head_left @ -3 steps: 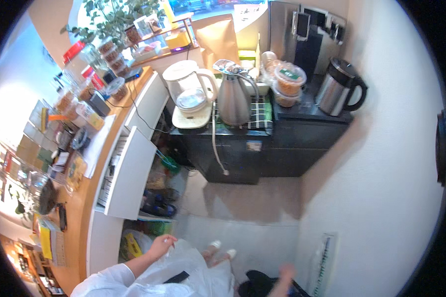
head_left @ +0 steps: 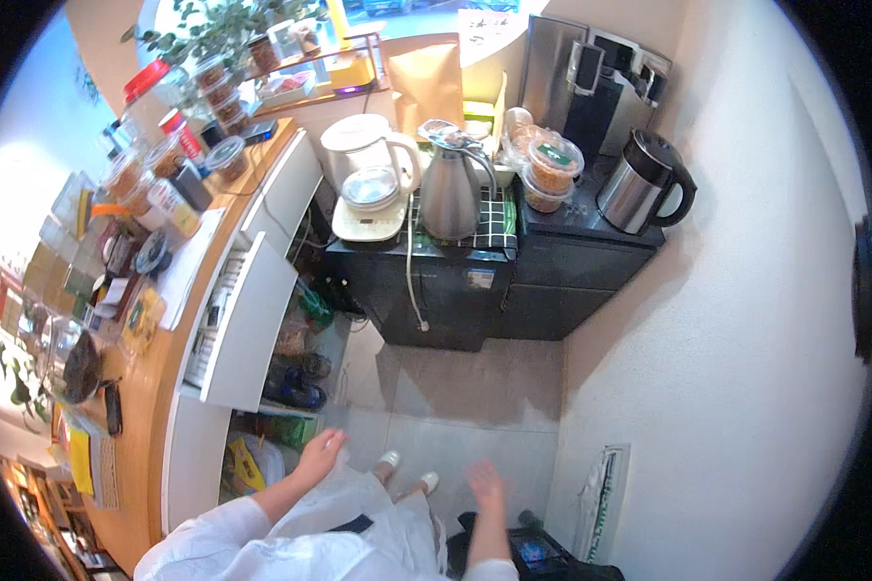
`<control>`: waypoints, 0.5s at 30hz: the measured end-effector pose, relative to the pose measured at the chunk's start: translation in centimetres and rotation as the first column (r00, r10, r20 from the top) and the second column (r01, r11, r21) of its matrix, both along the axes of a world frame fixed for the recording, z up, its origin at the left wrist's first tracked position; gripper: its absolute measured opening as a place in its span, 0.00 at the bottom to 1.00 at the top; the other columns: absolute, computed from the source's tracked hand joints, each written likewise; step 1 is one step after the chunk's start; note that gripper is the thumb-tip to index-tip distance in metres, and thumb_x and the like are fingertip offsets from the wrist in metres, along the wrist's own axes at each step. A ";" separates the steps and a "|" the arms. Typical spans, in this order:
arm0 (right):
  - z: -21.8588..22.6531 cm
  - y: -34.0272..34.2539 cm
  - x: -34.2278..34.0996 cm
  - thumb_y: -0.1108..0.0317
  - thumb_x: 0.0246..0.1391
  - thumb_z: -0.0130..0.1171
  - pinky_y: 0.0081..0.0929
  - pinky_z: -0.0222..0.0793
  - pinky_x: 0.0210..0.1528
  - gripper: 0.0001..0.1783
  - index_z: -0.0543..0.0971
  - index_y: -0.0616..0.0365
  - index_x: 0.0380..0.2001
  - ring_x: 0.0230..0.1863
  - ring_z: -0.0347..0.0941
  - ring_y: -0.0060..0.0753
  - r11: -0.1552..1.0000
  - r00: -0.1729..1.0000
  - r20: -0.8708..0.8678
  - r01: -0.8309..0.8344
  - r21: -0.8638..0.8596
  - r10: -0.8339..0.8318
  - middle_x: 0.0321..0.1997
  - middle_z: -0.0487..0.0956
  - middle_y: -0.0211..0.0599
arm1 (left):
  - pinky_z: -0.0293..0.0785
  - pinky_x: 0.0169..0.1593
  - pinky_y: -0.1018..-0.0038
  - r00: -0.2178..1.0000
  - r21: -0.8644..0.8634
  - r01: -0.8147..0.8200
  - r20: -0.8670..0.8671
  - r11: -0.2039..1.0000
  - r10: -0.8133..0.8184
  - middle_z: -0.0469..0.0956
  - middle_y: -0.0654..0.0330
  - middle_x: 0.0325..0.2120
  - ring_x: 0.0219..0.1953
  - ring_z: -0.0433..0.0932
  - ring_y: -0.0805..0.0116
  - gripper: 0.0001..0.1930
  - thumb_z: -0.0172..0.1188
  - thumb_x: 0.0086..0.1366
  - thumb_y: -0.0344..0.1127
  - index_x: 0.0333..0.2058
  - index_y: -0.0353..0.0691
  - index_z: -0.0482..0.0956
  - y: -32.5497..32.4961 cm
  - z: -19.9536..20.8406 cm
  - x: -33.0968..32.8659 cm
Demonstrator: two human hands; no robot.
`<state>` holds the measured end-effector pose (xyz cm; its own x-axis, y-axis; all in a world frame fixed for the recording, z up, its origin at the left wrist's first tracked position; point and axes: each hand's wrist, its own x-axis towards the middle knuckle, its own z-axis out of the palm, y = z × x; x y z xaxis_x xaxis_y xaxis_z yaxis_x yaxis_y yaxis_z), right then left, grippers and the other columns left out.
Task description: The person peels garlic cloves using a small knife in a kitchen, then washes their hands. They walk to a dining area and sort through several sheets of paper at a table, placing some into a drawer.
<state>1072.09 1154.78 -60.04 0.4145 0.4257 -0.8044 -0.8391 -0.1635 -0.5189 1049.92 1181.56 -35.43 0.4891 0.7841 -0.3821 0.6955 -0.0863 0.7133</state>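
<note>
My left hand point(head_left: 322, 452) is in front of my white clothing with its fingers curled together; whether something small sits in them I cannot make out. It is nearest the open lower shelf, where a yellow item point(head_left: 249, 470) lies. My right hand point(head_left: 486, 481) is raised over the floor, fingers apart and holding nothing. Below and beside it lies a black bag point(head_left: 576, 566). Ahead, out of reach of both hands, a glass kettle on a white base point(head_left: 366, 221), a steel vacuum jug point(head_left: 451, 198) and a steel-and-black kettle point(head_left: 635, 184) stand on low black cabinets point(head_left: 426, 300).
A white drawer point(head_left: 247, 324) sticks out on the left beneath a wooden counter point(head_left: 150, 407) crowded with jars and boxes. Stacked plastic tubs point(head_left: 552, 165) and a metal machine point(head_left: 572, 82) stand at the back. A white wall point(head_left: 717, 368) closes the right side.
My right hand has come up and forward from the lower edge and now shows with fingers spread. The left hand stays curled, slightly higher. The view has shifted a little.
</note>
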 end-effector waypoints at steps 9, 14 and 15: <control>35.3 24.1 -10.7 0.35 0.54 0.33 0.27 0.64 0.20 0.36 0.68 0.53 0.52 0.28 0.67 0.28 0.206 0.575 -0.209 0.072 0.976 0.791 0.33 0.73 0.38 | 0.65 0.53 0.55 0.492 -0.889 0.308 0.454 0.340 0.743 0.72 0.46 0.42 0.44 0.72 0.47 0.25 0.39 0.65 0.53 0.49 0.37 0.66 3.9 11.4 3.5; 40.2 28.6 -15.6 0.29 0.49 0.30 0.34 0.70 0.19 0.43 0.62 0.52 0.56 0.26 0.70 0.38 0.155 0.526 -0.084 -0.092 0.984 0.846 0.34 0.72 0.47 | 0.64 0.52 0.57 0.015 -0.406 0.730 0.814 0.550 0.581 0.71 0.44 0.43 0.47 0.69 0.44 0.27 0.43 0.63 0.52 0.52 0.35 0.63 6.4 10.8 -0.7; 40.1 29.2 -16.2 0.29 0.50 0.30 0.36 0.72 0.21 0.43 0.61 0.53 0.57 0.28 0.72 0.40 0.085 0.548 -0.020 -0.094 0.992 0.837 0.36 0.71 0.49 | 0.65 0.51 0.60 -0.020 -0.393 0.733 0.804 0.555 0.595 0.71 0.45 0.42 0.46 0.70 0.47 0.26 0.44 0.63 0.50 0.51 0.35 0.64 6.2 12.1 -1.1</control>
<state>1055.86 1183.95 -19.92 -0.4819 0.8182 0.3135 -0.8755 -0.4350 -0.2106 1048.78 1187.81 -23.33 0.8250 0.5039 0.2559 -0.5618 0.7806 0.2741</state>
